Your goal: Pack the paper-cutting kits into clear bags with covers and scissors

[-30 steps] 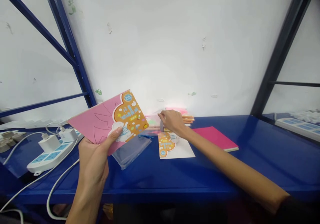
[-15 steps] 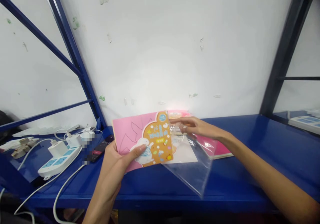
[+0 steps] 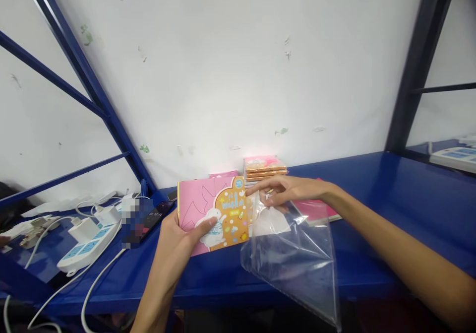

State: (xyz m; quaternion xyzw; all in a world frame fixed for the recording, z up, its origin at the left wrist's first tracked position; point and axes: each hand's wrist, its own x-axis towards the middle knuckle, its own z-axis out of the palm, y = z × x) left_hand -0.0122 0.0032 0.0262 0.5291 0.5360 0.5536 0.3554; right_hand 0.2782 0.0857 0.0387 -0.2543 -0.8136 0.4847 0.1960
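Well, a pixelated patch hid part of a phone on the blue steel shelf. The left hand held a pink booklet tilted up off the shelf, thumb across its cover, the other fingers mostly hidden behind it. The right arm reached in from the right, with the right hand at the booklet's right edge. Its fingers were closed on the upper edge of a clear plastic bag, though the film blurred the exact grip. The bag hung past the shelf's near edge, its lower corner cut off by the frame's bottom edge. Behind the hands lay a booklet stack, with a pink notebook to the right. Open shelf ran right of the notebook; a power strip sat left.
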